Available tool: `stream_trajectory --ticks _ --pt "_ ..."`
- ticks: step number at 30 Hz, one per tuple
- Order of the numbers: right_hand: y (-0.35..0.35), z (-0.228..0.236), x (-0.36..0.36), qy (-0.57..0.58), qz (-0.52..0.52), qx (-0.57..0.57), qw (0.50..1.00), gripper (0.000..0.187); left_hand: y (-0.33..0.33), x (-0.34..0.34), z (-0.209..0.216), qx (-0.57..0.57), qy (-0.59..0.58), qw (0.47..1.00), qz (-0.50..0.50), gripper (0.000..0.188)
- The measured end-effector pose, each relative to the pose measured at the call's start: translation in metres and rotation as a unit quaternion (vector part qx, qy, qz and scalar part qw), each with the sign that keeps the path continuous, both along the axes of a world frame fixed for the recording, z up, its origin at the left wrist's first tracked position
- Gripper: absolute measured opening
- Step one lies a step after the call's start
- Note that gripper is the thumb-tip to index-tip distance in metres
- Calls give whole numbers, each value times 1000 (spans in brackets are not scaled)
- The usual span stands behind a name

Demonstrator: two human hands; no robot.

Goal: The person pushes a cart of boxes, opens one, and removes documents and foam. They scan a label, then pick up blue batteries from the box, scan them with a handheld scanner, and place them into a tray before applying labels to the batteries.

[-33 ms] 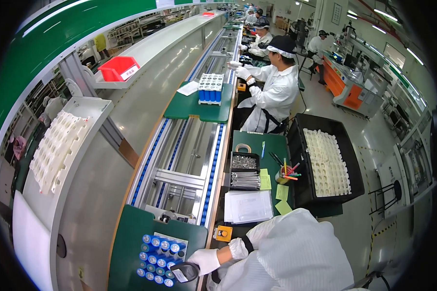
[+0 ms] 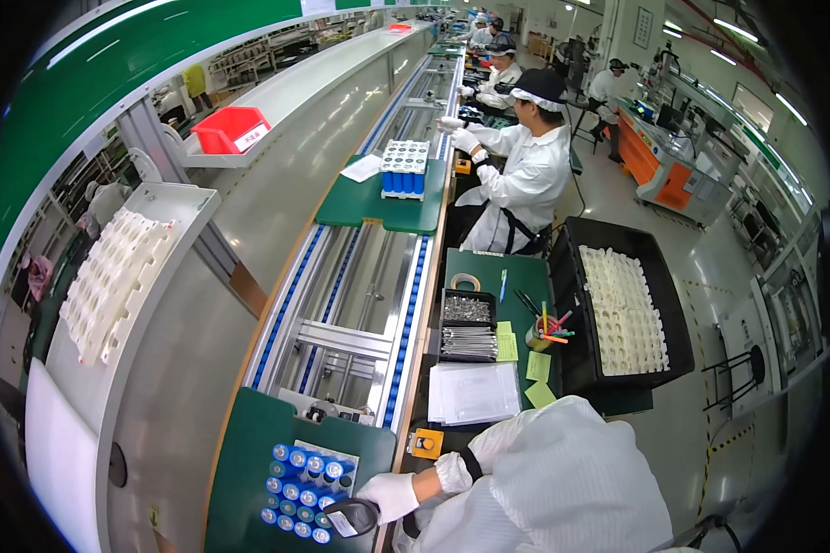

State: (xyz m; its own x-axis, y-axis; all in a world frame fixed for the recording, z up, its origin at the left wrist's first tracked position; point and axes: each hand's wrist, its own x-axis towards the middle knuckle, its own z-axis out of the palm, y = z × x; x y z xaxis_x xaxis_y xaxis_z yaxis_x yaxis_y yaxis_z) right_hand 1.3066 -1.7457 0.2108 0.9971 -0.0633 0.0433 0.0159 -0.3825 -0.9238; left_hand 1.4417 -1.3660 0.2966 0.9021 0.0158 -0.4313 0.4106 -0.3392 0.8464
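My right hand (image 2: 389,498), in a white glove, is closed around a black handheld scanner (image 2: 352,519) with a pale label. The scanner's rounded head is beside a block of blue cylindrical battery cells (image 2: 290,493) and overlaps its near right edge in the view. Several cells stand in rows, with a whitish holder (image 2: 346,458) showing at the block's far right corner. Under them lies a green board (image 2: 249,433) at the near end of the conveyor. A white sleeve (image 2: 563,479) with a black wristband leads to this hand. My left hand is out of view.
A yellow-orange button box (image 2: 425,443) sits close by my wrist. Beyond are papers (image 2: 473,392), small-parts trays (image 2: 468,341), a pen cup (image 2: 539,334) and a black crate (image 2: 678,350) of cream holders. Another cell block (image 2: 404,170) stands up the conveyor, near a co-worker (image 2: 526,170).
The whole picture has shifted very slightly to the right. My right hand and the scanner stay in the same place beside the cells.
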Motion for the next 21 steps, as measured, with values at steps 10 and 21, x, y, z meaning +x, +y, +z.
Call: stream_trajectory --ticks 10,21 --pt "21 22 16 -82 52 21 995 28 -80 25 -10 -474 125 862 127 31" --pt "15 42 11 -51 68 53 995 48 -126 17 -41 -568 105 806 130 48"
